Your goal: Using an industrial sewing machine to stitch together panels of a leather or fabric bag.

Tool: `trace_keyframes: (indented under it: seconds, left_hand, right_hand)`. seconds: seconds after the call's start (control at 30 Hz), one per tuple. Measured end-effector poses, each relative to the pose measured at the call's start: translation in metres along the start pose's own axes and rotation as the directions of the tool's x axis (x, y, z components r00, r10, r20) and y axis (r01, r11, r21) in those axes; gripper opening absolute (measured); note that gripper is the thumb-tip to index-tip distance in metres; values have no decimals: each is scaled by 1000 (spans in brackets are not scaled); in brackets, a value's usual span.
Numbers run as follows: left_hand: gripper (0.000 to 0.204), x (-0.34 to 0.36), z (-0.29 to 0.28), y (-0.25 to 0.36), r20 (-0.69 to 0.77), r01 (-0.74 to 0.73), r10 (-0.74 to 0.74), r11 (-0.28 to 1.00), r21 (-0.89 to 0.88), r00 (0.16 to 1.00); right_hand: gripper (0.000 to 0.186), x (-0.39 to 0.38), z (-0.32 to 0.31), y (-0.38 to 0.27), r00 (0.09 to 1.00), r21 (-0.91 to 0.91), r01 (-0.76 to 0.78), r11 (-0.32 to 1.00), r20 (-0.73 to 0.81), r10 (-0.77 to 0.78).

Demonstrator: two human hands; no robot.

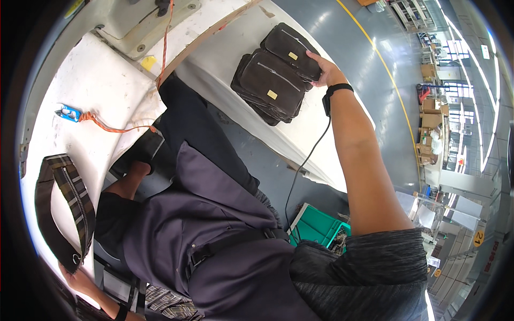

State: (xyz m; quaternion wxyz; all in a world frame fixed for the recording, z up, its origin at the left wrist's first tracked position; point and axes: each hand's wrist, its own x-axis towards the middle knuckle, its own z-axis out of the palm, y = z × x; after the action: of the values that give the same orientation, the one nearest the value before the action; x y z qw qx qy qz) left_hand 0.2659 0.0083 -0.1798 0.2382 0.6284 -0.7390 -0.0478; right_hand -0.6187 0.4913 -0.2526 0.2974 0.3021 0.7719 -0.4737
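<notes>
My right hand (324, 74) grips the right edge of a dark brown fabric pouch (286, 44), thumb on top and the other fingers mostly hidden. That pouch has a zipper and a small gold label, and lies against a stack of similar pouches (267, 80) on the white surface. At the lower left, my left hand (81, 281) is closed on the near end of a curved strip of brown and plaid fabric (70, 203) with a zipper and a small metal ring. Blue thread snips (68, 113) on an orange coiled cord lie beyond it on the white table.
A pale sewing machine body (120, 27) stands at the upper left. A green crate (316, 224) sits on the floor at the right. A thin black cable (308, 160) hangs from my right wristband. Plaid cloth (168, 304) lies low on the left. Shelves and boxes stand far right.
</notes>
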Motion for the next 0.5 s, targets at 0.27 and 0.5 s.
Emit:
trace_keyframes:
  seconds: [0.27, 0.5]
  left_hand:
    - [43, -1, 0, 4, 5, 16, -16, 1000, -6, 1000]
    - [43, 0, 1, 0, -19, -18, 18, 1000, -1, 1000]
  right_hand:
    - [49, 6, -8, -1, 989, 192, -58, 980, 146, 30]
    - [46, 3, 4, 7, 974, 448, 45, 893, 179, -139]
